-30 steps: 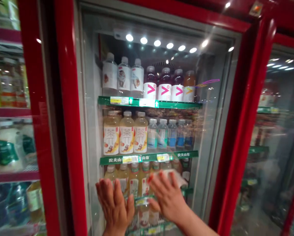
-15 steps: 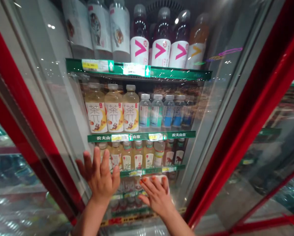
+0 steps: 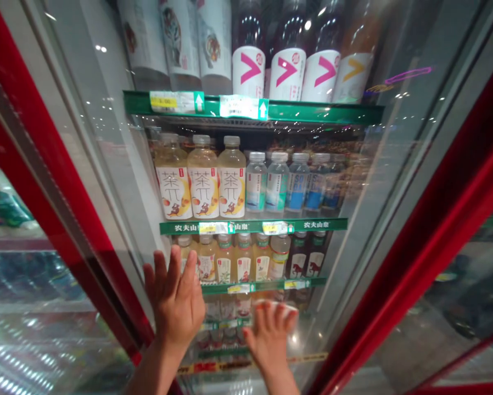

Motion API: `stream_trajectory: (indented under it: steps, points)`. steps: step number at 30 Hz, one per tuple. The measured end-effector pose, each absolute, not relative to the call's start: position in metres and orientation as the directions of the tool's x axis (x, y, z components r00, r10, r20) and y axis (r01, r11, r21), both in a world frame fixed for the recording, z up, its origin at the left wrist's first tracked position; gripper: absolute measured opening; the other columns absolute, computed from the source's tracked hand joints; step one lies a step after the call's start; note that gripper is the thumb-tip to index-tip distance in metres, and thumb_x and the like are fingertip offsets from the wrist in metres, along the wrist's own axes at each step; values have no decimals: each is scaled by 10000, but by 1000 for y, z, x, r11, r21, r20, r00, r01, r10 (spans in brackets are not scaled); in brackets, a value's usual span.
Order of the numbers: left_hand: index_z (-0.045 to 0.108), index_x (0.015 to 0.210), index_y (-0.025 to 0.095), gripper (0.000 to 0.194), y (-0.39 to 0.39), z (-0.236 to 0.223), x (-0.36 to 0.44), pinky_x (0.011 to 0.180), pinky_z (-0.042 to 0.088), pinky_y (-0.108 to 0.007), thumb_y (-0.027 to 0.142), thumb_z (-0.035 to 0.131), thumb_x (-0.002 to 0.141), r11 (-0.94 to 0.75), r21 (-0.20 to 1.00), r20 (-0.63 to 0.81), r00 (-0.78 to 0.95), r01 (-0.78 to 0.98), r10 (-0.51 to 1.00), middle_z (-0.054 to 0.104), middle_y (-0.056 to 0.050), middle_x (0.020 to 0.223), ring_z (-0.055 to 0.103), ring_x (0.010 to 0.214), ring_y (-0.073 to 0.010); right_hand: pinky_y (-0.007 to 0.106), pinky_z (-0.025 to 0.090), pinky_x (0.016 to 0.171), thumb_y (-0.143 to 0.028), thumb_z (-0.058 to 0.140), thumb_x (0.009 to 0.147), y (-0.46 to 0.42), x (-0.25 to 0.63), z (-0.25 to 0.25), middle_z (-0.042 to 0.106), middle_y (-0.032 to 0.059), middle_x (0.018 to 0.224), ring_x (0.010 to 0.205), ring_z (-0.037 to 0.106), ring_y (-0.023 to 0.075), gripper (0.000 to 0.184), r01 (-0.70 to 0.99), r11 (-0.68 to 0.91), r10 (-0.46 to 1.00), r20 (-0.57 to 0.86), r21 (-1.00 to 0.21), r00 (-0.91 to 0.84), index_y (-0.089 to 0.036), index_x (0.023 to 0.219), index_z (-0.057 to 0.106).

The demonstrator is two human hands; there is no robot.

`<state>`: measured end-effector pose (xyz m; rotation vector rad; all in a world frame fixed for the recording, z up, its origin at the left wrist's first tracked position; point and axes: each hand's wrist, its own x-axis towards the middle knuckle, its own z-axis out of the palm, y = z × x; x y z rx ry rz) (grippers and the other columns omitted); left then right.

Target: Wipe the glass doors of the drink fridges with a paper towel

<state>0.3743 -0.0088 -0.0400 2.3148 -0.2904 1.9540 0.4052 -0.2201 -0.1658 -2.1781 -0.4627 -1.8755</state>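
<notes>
My left hand point(image 3: 177, 304) is raised in front of the glass door, its fingers stretched upward and holding nothing. Whether its fingertips touch the glass I cannot tell. Lower and to the right, my right hand point(image 3: 270, 336) holds a white cloth point(image 3: 288, 306) flat under its spread fingers at the glass. Only the cloth's upper edge shows past the fingertips; the hand covers the rest. The hand is slightly blurred. Behind the glass, tea bottles point(image 3: 244, 263) stand on a shelf just above the right hand.
Red door frames point(image 3: 415, 241) run down both sides. Inside are green-edged shelves point(image 3: 255, 226) with price tags, large tea bottles point(image 3: 232, 189), small water bottles point(image 3: 256, 184) and pink-marked drink bottles point(image 3: 248, 71). Another glass-fronted section point(image 3: 28, 274) lies to the left. Lights reflect in the glass.
The view has shifted, so the shelves appear farther right. My left hand's fingers have drawn closer together. My right hand, with the cloth, has turned more upright.
</notes>
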Motion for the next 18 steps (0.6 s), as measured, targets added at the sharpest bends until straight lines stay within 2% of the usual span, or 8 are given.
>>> stream_trajectory:
  steps: [3,6,9,11,12,14,16,18]
  points:
    - [279,1748,298,858,2,-52,376,1451,85,-511,118,620,981,-981,-94,981,152,-168,-120,198,-31,1850,129,1739,-274,821,49,1326,-308,387,1018,-263,419,-166,-12,153,1841,1711,-50,382,857,296,-932,-170,973,-210,156,-146,1779,27]
    - [258,1752,285,863,8,-59,382,1446,47,-545,139,621,983,-982,-103,983,134,-156,-125,189,-44,1852,102,1740,-285,792,25,1341,-375,358,1048,-223,418,-176,-6,124,1857,1713,-49,413,820,271,-919,-248,954,-288,170,-183,1788,62]
    - [275,1746,302,855,11,-60,381,1442,59,-570,133,628,986,-974,-85,981,152,-209,-118,195,-36,1853,103,1741,-297,684,47,1391,-499,439,1043,-156,401,-201,208,-71,1839,1731,63,340,678,381,-924,47,985,-19,164,-394,1713,403]
    - [296,1738,322,857,14,-62,374,1437,85,-591,124,643,980,-965,-73,977,175,-254,-120,205,-28,1853,122,1739,-313,656,65,1401,-494,466,1035,-151,394,-212,266,-162,1807,1730,111,287,592,407,-910,146,980,80,133,-503,1627,503]
    - [309,1734,329,855,16,-65,370,1437,105,-585,117,648,978,-958,-71,974,188,-279,-128,214,-23,1852,137,1737,-315,667,67,1400,-461,476,1031,-165,396,-213,256,-154,1813,1730,107,289,606,385,-921,108,986,50,129,-507,1635,487]
    - [313,1733,324,856,19,-74,362,1442,111,-532,106,647,976,-946,-85,963,216,-314,-159,214,-12,1852,144,1737,-290,723,43,1384,-389,461,1026,-206,406,-207,198,-35,1850,1729,32,344,705,309,-945,-69,989,-107,132,-400,1724,369]
    - [282,1744,296,867,20,-86,359,1446,65,-468,106,644,980,-943,-110,955,231,-314,-188,177,-5,1858,102,1743,-252,771,5,1362,-371,404,1035,-236,420,-195,143,60,1865,1719,-77,384,751,241,-936,-234,966,-255,113,-292,1770,267]
    - [263,1748,266,874,20,-97,360,1445,18,-446,117,652,980,-948,-129,958,209,-291,-195,154,-7,1860,67,1747,-236,823,13,1337,-363,371,1035,-228,428,-188,144,113,1862,1719,-75,416,761,203,-922,-313,943,-330,111,-229,1774,247]
